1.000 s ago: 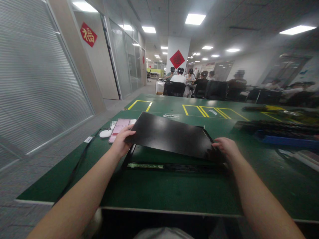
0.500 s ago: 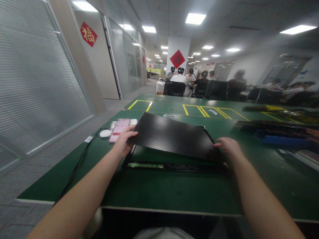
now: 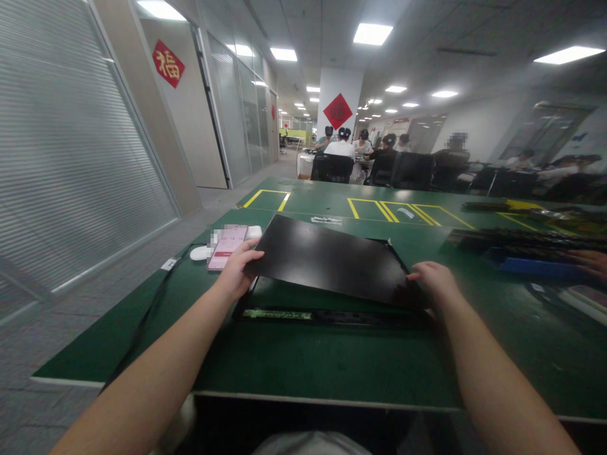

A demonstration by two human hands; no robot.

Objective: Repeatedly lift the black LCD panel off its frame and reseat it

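Observation:
A flat black screen panel (image 3: 327,259) lies tilted over a thin dark frame (image 3: 374,320), its left side raised. Along the frame's near side runs a green circuit strip (image 3: 277,315). My left hand (image 3: 239,268) is closed on the panel's left edge, fingers on top. At the right edge, my right hand (image 3: 434,281) has its fingers bent against the panel and frame. Which of the two parts the right fingers pinch is partly hidden, but they touch the panel's side. Green tabletop shows through the gap between panel and frame.
Left of the panel lie a phone (image 3: 227,246), a white mouse-like object (image 3: 199,253) and a black strap (image 3: 152,309). Thin strips (image 3: 326,220) rest beyond it. A blue tray (image 3: 531,262) and dark parts stand right, near another person's hand (image 3: 590,260). Yellow tape marks the green table (image 3: 332,373).
Both hands and the panel stay almost where they were. The other person's hand at the far right has shifted slightly.

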